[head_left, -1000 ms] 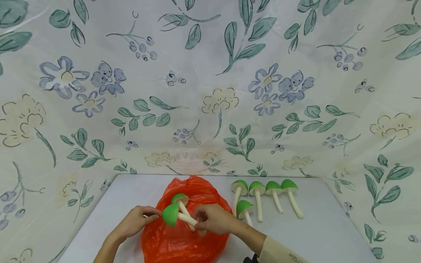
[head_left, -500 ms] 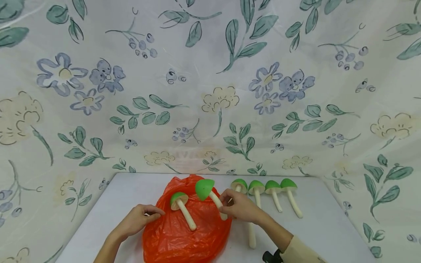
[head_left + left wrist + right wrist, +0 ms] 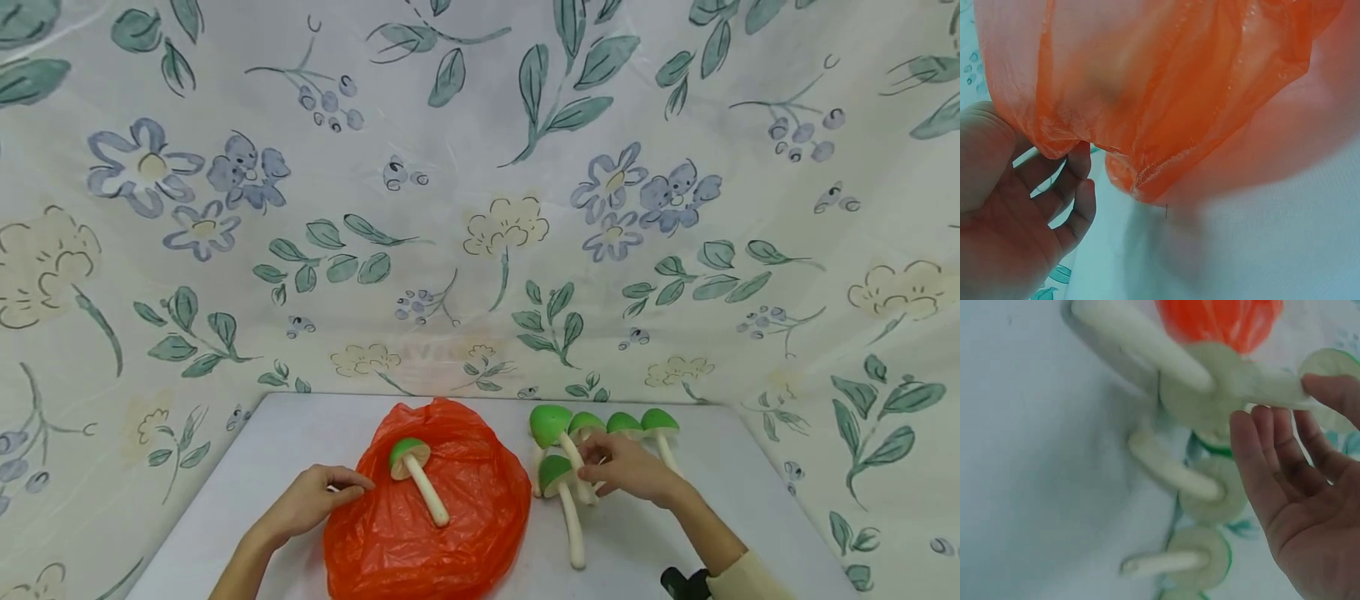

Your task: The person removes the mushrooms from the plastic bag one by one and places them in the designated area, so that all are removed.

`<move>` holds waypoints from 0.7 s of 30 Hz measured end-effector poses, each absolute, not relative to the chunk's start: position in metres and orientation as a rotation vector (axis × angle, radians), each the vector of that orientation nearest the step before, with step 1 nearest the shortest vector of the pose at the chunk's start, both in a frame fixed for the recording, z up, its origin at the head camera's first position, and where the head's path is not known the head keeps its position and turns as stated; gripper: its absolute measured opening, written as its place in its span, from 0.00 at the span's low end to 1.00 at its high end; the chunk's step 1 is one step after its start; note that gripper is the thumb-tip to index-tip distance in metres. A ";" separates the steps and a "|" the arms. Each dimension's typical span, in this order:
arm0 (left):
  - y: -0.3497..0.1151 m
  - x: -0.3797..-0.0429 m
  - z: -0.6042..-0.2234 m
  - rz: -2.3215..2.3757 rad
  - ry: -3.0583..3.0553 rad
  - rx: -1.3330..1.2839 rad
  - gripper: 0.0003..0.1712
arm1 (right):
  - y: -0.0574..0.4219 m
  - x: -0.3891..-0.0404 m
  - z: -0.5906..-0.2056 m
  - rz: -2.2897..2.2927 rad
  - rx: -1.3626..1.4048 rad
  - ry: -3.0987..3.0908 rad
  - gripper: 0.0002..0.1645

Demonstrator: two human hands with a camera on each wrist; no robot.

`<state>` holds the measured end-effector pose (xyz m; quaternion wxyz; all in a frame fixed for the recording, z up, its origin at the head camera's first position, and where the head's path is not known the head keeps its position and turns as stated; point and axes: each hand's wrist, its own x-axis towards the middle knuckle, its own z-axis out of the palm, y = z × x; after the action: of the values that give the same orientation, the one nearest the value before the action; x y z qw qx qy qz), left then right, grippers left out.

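Observation:
My right hand [image 3: 637,468] pinches a mushroom with a green cap [image 3: 550,427] by its pale stem, over the group of mushrooms on the right. In the right wrist view that stem [image 3: 1279,389] lies between thumb and fingertips. My left hand [image 3: 315,502] pinches the left edge of a red plastic bag [image 3: 375,554]; the left wrist view has the film of the bag [image 3: 1222,81] between thumb and fingers. One mushroom [image 3: 424,487] lies on the bag, cap toward the back left. Another mushroom [image 3: 572,529] lies on the table just below the held one.
Several more green-capped mushrooms [image 3: 660,421] lie in a row at the back right, partly hidden by my right hand. The white table [image 3: 750,517] ends at a flower-patterned sheet [image 3: 480,317]. A dark object [image 3: 684,583] shows at my right forearm.
My right hand has lifted one mushroom off the bag and carried it right to the other mushrooms. My left hand stays at the bag's left edge.

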<state>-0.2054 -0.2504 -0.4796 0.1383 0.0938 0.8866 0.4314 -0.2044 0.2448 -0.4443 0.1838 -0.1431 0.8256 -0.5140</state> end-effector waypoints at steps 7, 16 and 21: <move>-0.251 -0.208 -0.480 1.247 2.569 0.261 0.12 | 0.288 -0.201 -0.453 -1.462 -0.299 2.266 0.18; -0.251 -0.208 -0.479 1.260 2.551 0.326 0.13 | 0.318 -0.187 -0.477 -1.413 -0.167 2.221 0.19; -0.251 -0.206 -0.480 1.261 2.554 0.310 0.13 | 0.319 -0.182 -0.485 -1.359 -0.137 2.241 0.16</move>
<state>-0.2064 -0.2507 -0.4797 0.1379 0.1070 0.8829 0.4360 -0.1825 0.3187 -0.4849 0.2560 -0.0506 0.8254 -0.5006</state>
